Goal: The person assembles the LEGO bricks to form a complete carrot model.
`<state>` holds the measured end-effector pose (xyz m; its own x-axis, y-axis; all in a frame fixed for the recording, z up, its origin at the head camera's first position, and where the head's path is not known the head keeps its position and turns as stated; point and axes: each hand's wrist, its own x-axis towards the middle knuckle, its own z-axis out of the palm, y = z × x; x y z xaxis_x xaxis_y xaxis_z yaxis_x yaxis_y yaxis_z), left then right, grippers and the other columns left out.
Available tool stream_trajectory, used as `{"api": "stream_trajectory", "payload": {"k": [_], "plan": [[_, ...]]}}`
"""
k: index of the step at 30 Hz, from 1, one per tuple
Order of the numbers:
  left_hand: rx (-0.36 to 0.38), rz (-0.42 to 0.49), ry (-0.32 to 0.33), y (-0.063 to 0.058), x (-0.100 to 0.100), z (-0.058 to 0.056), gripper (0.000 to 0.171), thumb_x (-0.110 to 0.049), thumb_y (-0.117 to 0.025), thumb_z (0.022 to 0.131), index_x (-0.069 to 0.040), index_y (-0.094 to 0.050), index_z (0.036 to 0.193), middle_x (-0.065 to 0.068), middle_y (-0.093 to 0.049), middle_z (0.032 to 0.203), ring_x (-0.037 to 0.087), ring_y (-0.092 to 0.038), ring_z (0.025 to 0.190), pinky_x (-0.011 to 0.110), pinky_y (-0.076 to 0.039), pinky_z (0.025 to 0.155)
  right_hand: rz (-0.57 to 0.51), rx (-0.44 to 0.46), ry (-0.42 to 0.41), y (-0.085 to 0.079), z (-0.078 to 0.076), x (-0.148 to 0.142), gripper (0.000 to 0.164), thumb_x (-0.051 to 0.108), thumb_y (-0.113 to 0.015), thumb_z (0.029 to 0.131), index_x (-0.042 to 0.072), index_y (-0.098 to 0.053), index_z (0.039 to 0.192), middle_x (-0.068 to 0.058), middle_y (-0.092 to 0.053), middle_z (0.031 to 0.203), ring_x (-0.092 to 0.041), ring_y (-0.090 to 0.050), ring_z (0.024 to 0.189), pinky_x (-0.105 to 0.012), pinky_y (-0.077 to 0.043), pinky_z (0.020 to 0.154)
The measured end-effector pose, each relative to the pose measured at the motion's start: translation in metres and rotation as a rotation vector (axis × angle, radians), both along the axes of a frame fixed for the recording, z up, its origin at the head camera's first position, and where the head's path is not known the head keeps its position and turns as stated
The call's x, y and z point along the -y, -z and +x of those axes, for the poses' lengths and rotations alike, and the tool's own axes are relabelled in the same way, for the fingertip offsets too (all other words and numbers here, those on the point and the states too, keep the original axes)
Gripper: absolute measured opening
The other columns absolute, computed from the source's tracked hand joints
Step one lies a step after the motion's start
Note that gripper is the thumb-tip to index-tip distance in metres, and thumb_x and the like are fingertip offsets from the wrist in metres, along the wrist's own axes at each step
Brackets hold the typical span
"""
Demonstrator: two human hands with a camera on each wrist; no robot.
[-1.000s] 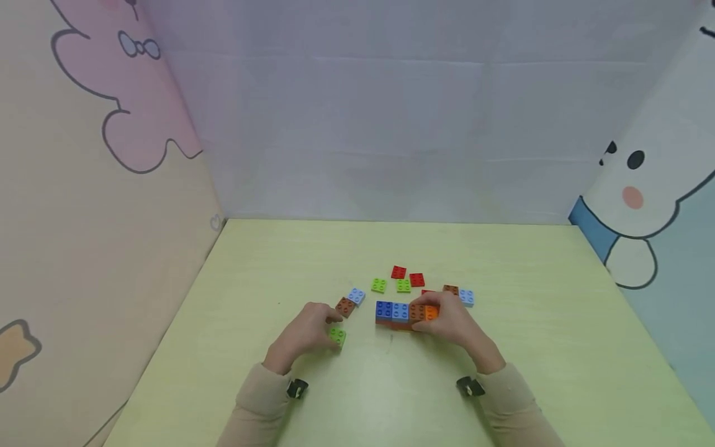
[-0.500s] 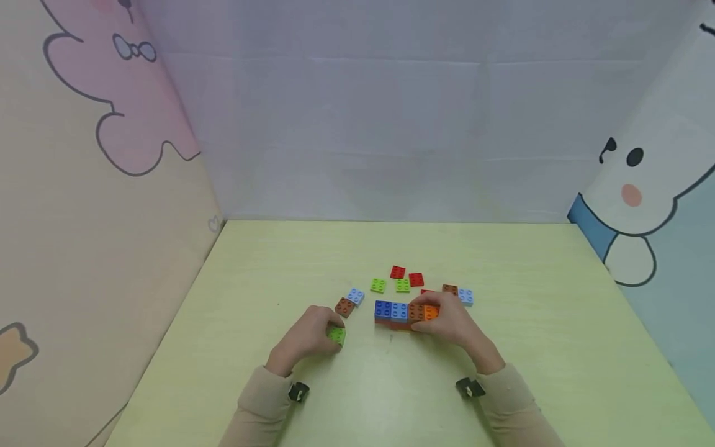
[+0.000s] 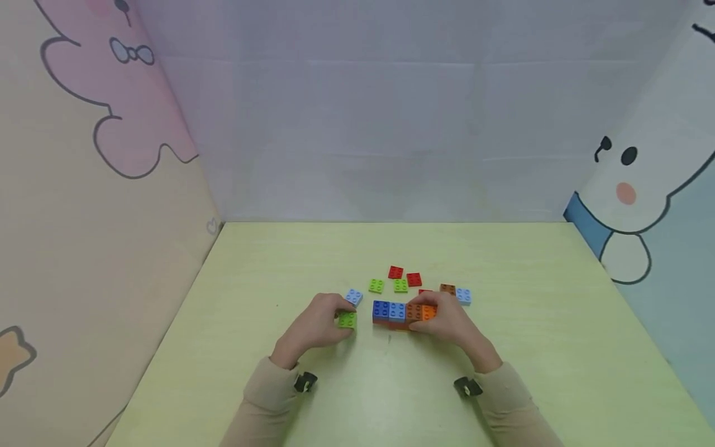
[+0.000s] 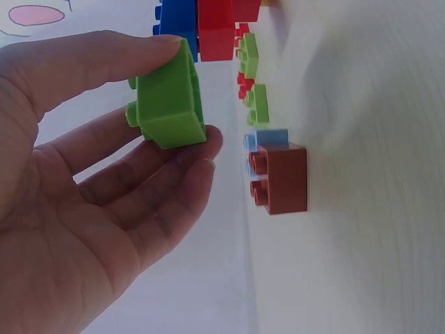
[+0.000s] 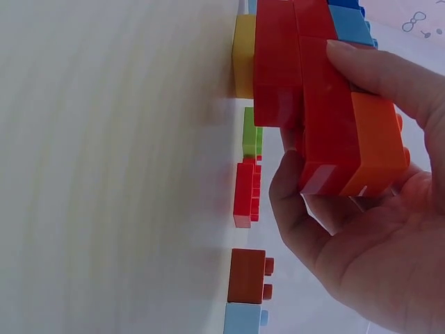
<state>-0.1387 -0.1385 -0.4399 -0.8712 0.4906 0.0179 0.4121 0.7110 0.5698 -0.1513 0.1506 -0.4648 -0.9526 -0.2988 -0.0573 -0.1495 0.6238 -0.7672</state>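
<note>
My left hand [image 3: 315,323] pinches a lime-green toy building brick [image 4: 167,104] between thumb and fingers, raised off the table in the left wrist view. Just to its right stands a built block of bricks [image 3: 397,310]. Along its top run dark blue, light blue, brown and orange bricks, with red bricks [image 5: 278,62] beneath and a yellow one [image 5: 243,56] at the bottom. My right hand [image 3: 449,320] grips the orange end [image 5: 379,142] of this block, thumb on the near side and fingers behind. A small gap separates the green brick from the block.
Behind the block lie two green bricks [image 3: 377,285] and several red ones [image 3: 395,272]. A brown brick [image 3: 447,289] and a light blue brick [image 3: 463,296] sit at the right. Near my left hand are another light blue brick [image 3: 354,297] and a brown brick [image 4: 285,181].
My left hand has closed on the green brick, lifted it and carried it right and away from me, towards the block. My right hand has kept its grip in place.
</note>
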Motion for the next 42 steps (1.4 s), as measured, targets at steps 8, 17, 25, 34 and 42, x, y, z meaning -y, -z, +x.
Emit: {"api": "stream_trajectory", "payload": {"k": [8, 17, 25, 34, 42], "plan": [[-0.104, 0.113, 0.005, -0.007, -0.018, -0.008, 0.03, -0.015, -0.077, 0.075, -0.006, -0.073, 0.103, -0.003, -0.065, 0.094, 0.019, -0.057, 0.072, 0.025, -0.046, 0.06, 0.005, 0.001, 0.001, 0.0, 0.0, 0.001, 0.037, 0.02, -0.086, 0.07, 0.016, -0.071, 0.104, -0.005, -0.062, 0.117, -0.026, -0.052, 0.105, -0.048, -0.042, 0.089], [-0.079, 0.097, 0.038, -0.012, -0.044, -0.016, 0.035, -0.02, -0.078, 0.079, -0.007, -0.071, 0.111, -0.004, -0.066, 0.097, 0.01, -0.057, 0.085, 0.026, -0.047, 0.07, 0.003, -0.01, -0.008, 0.001, 0.0, 0.001, 0.037, 0.021, -0.086, 0.07, 0.017, -0.071, 0.103, -0.001, -0.063, 0.107, -0.021, -0.052, 0.092, -0.041, -0.044, 0.079], [-0.067, 0.102, 0.088, -0.007, -0.058, -0.023, 0.035, -0.018, -0.076, 0.08, -0.004, -0.071, 0.111, -0.001, -0.067, 0.103, 0.009, -0.057, 0.091, 0.027, -0.047, 0.079, -0.007, -0.014, -0.015, 0.0, 0.0, 0.001, 0.037, 0.02, -0.087, 0.07, 0.016, -0.071, 0.103, 0.001, -0.063, 0.104, -0.02, -0.052, 0.091, -0.04, -0.045, 0.078], [-0.033, 0.103, 0.069, -0.006, -0.063, -0.023, 0.036, -0.019, -0.076, 0.081, -0.006, -0.07, 0.114, -0.002, -0.067, 0.106, 0.01, -0.057, 0.095, 0.029, -0.047, 0.081, -0.007, -0.001, -0.014, 0.0, -0.001, 0.002, 0.036, 0.018, -0.086, 0.07, 0.015, -0.07, 0.102, 0.004, -0.063, 0.098, -0.018, -0.053, 0.087, -0.037, -0.046, 0.075], [0.028, 0.084, 0.036, -0.006, -0.067, -0.022, 0.038, -0.019, -0.078, 0.08, -0.009, -0.07, 0.116, -0.003, -0.066, 0.109, 0.01, -0.056, 0.098, 0.03, -0.047, 0.082, -0.01, 0.012, 0.002, 0.001, -0.003, 0.0, 0.037, 0.017, -0.087, 0.069, 0.017, -0.071, 0.101, 0.004, -0.063, 0.098, -0.019, -0.053, 0.087, -0.036, -0.046, 0.075]]}}
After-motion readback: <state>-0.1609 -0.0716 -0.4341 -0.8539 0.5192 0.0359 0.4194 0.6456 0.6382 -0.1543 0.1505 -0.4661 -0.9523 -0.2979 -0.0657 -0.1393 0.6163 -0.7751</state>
